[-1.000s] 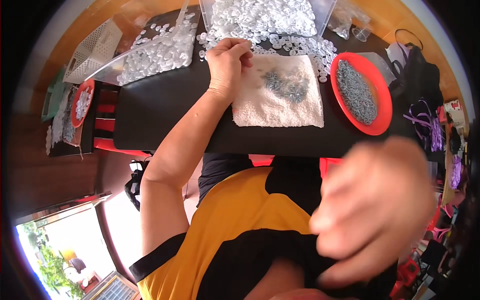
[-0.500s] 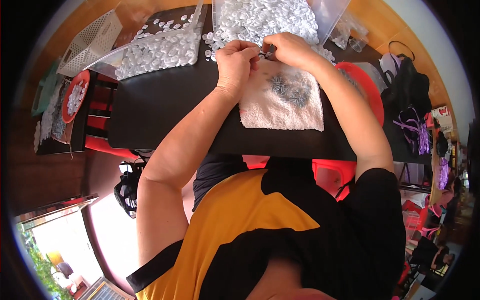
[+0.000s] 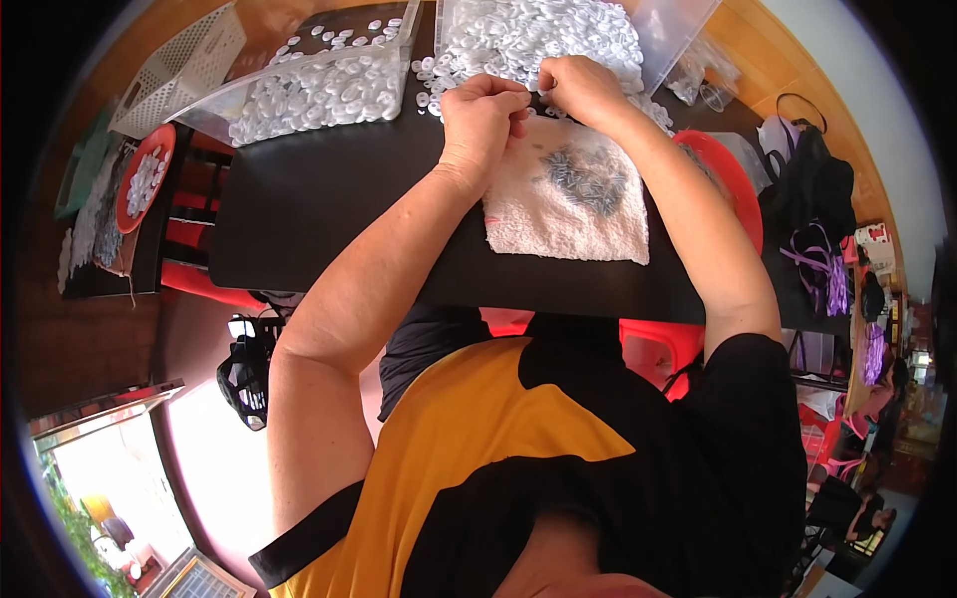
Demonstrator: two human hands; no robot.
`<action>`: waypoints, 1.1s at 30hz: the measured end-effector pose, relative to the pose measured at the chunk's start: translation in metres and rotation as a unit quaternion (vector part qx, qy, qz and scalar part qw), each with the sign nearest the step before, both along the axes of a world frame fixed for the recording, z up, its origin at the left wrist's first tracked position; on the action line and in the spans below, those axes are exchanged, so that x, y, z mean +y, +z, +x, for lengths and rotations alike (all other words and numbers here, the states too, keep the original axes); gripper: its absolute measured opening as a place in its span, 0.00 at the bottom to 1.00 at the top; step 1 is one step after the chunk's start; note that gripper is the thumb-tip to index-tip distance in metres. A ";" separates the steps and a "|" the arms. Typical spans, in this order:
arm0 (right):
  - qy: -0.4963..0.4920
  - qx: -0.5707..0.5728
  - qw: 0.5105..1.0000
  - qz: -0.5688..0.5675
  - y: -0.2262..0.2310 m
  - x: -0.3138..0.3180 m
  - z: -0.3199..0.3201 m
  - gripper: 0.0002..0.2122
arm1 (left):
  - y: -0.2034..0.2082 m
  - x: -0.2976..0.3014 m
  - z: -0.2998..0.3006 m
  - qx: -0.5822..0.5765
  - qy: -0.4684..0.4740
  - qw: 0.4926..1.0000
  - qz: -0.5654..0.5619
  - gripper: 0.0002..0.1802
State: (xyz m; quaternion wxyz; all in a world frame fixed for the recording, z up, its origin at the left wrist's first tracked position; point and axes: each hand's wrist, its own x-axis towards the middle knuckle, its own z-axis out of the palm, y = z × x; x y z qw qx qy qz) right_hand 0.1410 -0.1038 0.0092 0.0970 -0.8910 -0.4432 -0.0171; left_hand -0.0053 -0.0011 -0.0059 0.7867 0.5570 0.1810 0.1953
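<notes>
My left hand (image 3: 480, 122) is closed in a pinch above the far edge of a pale towel (image 3: 568, 239). Just right of it, my right hand (image 3: 583, 93) has its fingers curled together, the tips close to the left ones. Whatever lies between the fingers is too small to make out. On the towel rests a pile of small grey metal pins (image 3: 588, 179). Beyond my hands, small white oval plastic pieces (image 3: 543, 45) fill a clear bin, and several lie loose on the table around its near edge.
The dark table (image 3: 329, 219) carries a second clear bin (image 3: 214, 125) of white pieces at left. A red round tray (image 3: 720, 164) lies beside my right forearm. Far left are a red plate (image 3: 131, 204) with white pieces and a white perforated basket (image 3: 179, 75). Black bags (image 3: 819, 179) sit at right.
The whole view has shifted slightly. My right fingertips have drawn a little away from the left ones and are more curled. The left hand keeps its pinch.
</notes>
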 end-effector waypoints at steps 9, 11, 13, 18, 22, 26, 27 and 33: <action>-0.007 -0.001 1.000 0.028 -0.003 -0.003 0.000 0.05 | -0.002 0.002 0.002 0.000 -0.001 1.000 0.001 0.05; -0.023 0.008 0.999 0.049 -0.002 -0.003 0.002 0.05 | -0.001 0.002 0.003 0.003 -0.004 1.000 -0.003 0.05; -0.028 0.009 1.000 0.005 0.000 -0.002 0.005 0.04 | -0.001 0.002 0.002 -0.001 -0.004 1.000 -0.005 0.05; -0.022 0.001 1.000 -0.016 0.002 0.004 0.006 0.05 | -0.002 0.003 0.002 -0.001 -0.006 1.000 0.002 0.04; -0.001 0.017 1.000 -0.012 0.003 0.005 0.011 0.06 | -0.001 0.003 0.000 0.004 -0.009 1.000 -0.006 0.05; 0.005 0.044 0.997 0.065 0.017 -0.008 -0.003 0.05 | 0.004 0.003 0.001 -0.006 -0.012 1.000 -0.025 0.06; 0.019 0.144 0.981 0.127 0.021 -0.012 -0.011 0.03 | 0.005 0.004 0.000 -0.004 -0.013 1.000 -0.026 0.06; 0.030 0.330 0.889 0.316 0.023 -0.033 -0.049 0.05 | 0.009 0.001 -0.004 -0.038 -0.088 0.995 -0.027 0.08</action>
